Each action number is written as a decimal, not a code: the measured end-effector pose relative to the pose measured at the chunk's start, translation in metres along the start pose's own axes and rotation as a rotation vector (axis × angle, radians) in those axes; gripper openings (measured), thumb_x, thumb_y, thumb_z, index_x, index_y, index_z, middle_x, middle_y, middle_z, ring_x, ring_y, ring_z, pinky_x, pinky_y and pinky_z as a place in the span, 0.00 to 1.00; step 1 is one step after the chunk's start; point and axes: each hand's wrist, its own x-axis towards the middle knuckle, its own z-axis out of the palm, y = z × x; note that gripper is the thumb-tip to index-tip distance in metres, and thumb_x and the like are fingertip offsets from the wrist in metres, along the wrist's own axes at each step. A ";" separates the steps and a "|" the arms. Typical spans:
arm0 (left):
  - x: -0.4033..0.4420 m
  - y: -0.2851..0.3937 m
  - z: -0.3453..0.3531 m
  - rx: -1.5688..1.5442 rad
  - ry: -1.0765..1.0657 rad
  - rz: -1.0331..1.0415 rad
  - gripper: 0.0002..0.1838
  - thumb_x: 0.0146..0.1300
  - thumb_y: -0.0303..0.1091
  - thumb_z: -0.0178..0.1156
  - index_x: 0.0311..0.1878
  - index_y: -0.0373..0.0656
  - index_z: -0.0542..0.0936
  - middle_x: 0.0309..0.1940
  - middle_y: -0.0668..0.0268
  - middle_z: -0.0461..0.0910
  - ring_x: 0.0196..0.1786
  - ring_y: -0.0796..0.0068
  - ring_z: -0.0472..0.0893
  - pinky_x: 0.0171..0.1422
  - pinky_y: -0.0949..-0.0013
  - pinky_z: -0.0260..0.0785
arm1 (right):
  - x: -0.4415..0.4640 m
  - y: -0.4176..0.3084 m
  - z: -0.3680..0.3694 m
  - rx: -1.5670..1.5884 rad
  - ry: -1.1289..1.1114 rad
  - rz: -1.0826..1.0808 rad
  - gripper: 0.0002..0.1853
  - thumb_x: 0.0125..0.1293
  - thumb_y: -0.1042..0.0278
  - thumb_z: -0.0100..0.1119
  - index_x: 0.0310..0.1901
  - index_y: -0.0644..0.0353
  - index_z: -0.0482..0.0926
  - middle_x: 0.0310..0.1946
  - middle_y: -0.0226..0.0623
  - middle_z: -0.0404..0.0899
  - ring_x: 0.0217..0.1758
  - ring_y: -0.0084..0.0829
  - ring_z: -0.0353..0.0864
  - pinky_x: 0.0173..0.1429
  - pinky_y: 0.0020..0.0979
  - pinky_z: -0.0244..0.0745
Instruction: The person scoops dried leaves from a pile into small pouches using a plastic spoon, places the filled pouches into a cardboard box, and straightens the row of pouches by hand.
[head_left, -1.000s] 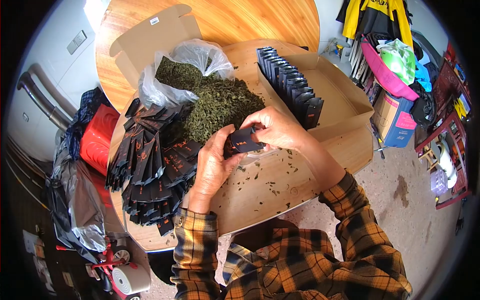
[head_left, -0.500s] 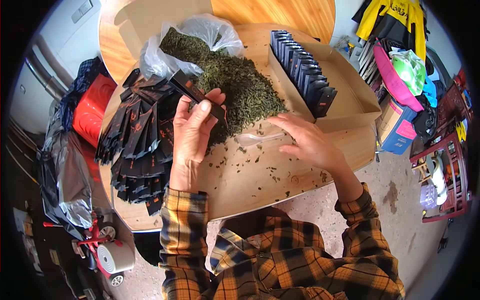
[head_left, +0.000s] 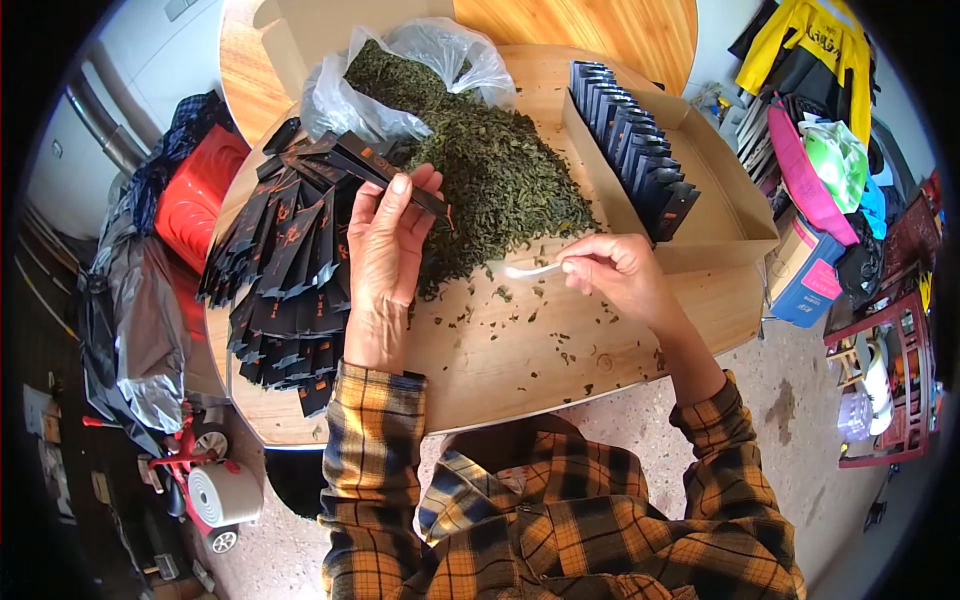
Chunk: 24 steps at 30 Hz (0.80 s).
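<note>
My left hand [head_left: 388,235] is closed around a narrow black packet [head_left: 365,160] with orange print, held between thumb and fingers at the left edge of the leaf heap. In a pinch, my right hand [head_left: 622,280] grips the handle of a small clear plastic spoon [head_left: 532,271], its bowl pointing left just above the tabletop. A large heap of dried green leaves [head_left: 510,180] spills from a clear plastic bag [head_left: 345,105] beyond both hands. Many black packets [head_left: 290,250] like the held one lie fanned out left of my left hand.
A cardboard box [head_left: 715,150] at the right holds a row of upright black packets [head_left: 630,140] along its left side. Loose leaf bits lie scattered over the wooden table [head_left: 470,370]. A red plastic stool [head_left: 200,195] stands left of the table, and a blue carton [head_left: 805,275] right of it.
My right hand has taken hold of the plastic spoon, which lay on the table, and raised its handle. My left hand still holds the black packet. The whole view has shifted slightly.
</note>
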 end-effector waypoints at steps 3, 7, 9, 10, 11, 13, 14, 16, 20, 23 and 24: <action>0.000 0.003 0.002 0.052 0.002 0.059 0.13 0.61 0.30 0.66 0.43 0.44 0.72 0.48 0.52 0.81 0.52 0.62 0.82 0.54 0.62 0.76 | -0.003 -0.012 0.019 0.183 -0.138 0.028 0.06 0.67 0.75 0.58 0.40 0.67 0.82 0.26 0.34 0.82 0.23 0.18 0.78 0.28 0.19 0.74; -0.001 -0.002 0.002 0.066 -0.015 0.052 0.16 0.59 0.30 0.68 0.46 0.44 0.72 0.47 0.55 0.82 0.52 0.64 0.82 0.54 0.65 0.74 | -0.002 -0.009 0.050 0.169 -0.236 0.022 0.07 0.68 0.72 0.57 0.39 0.67 0.81 0.24 0.33 0.81 0.23 0.18 0.78 0.27 0.19 0.73; -0.001 -0.003 0.002 0.075 -0.002 0.045 0.17 0.58 0.30 0.69 0.47 0.45 0.71 0.47 0.57 0.83 0.52 0.67 0.81 0.55 0.67 0.72 | 0.002 -0.001 0.051 0.116 -0.168 -0.006 0.07 0.68 0.72 0.57 0.39 0.66 0.81 0.24 0.33 0.81 0.23 0.18 0.77 0.27 0.20 0.73; -0.001 -0.002 0.002 0.075 0.001 0.048 0.17 0.58 0.30 0.69 0.47 0.45 0.71 0.47 0.57 0.83 0.52 0.67 0.81 0.55 0.67 0.72 | 0.004 0.001 0.051 0.061 -0.097 -0.028 0.06 0.68 0.72 0.57 0.39 0.66 0.81 0.24 0.32 0.81 0.22 0.18 0.76 0.26 0.20 0.72; -0.001 -0.001 0.002 0.089 0.003 0.046 0.18 0.58 0.30 0.69 0.48 0.45 0.71 0.47 0.57 0.83 0.52 0.67 0.81 0.56 0.66 0.72 | 0.006 -0.006 0.047 0.013 -0.022 0.004 0.06 0.68 0.74 0.57 0.39 0.65 0.81 0.23 0.31 0.80 0.22 0.17 0.76 0.25 0.21 0.72; -0.002 -0.001 0.003 0.097 0.005 0.046 0.19 0.58 0.30 0.69 0.49 0.45 0.71 0.47 0.57 0.83 0.52 0.67 0.81 0.56 0.66 0.72 | 0.011 0.000 0.038 -0.085 0.060 -0.061 0.05 0.66 0.74 0.58 0.37 0.65 0.81 0.21 0.33 0.79 0.21 0.20 0.78 0.26 0.23 0.72; -0.002 -0.001 0.004 0.102 0.003 0.044 0.20 0.58 0.30 0.69 0.49 0.45 0.71 0.47 0.57 0.83 0.52 0.67 0.81 0.57 0.66 0.71 | 0.013 0.001 0.034 -0.179 0.143 -0.129 0.04 0.65 0.74 0.59 0.35 0.64 0.80 0.19 0.35 0.79 0.21 0.22 0.80 0.26 0.25 0.73; -0.004 -0.002 0.005 0.105 0.003 0.045 0.20 0.57 0.30 0.70 0.50 0.45 0.71 0.47 0.57 0.83 0.52 0.68 0.81 0.58 0.65 0.71 | 0.017 0.002 0.030 -0.230 0.184 -0.158 0.03 0.63 0.75 0.60 0.34 0.66 0.80 0.19 0.40 0.78 0.21 0.30 0.82 0.27 0.28 0.73; -0.005 -0.004 0.008 0.178 -0.021 0.078 0.21 0.57 0.28 0.70 0.50 0.45 0.71 0.47 0.58 0.83 0.51 0.73 0.80 0.59 0.68 0.70 | 0.020 0.017 0.029 -0.369 0.240 -0.224 0.03 0.64 0.77 0.59 0.36 0.67 0.80 0.23 0.39 0.80 0.23 0.28 0.80 0.29 0.27 0.74; -0.007 -0.006 0.010 0.289 -0.060 0.105 0.22 0.55 0.22 0.69 0.49 0.45 0.71 0.46 0.59 0.82 0.50 0.77 0.80 0.58 0.72 0.70 | 0.017 0.016 0.025 -0.409 0.283 -0.325 0.04 0.64 0.79 0.58 0.39 0.69 0.80 0.25 0.36 0.81 0.25 0.21 0.80 0.31 0.23 0.75; -0.007 -0.008 0.011 0.293 -0.084 0.125 0.22 0.55 0.21 0.69 0.49 0.46 0.71 0.45 0.60 0.82 0.50 0.77 0.80 0.58 0.73 0.70 | 0.015 0.015 0.022 -0.422 0.325 -0.375 0.04 0.64 0.80 0.57 0.39 0.70 0.80 0.26 0.37 0.81 0.26 0.22 0.81 0.31 0.24 0.76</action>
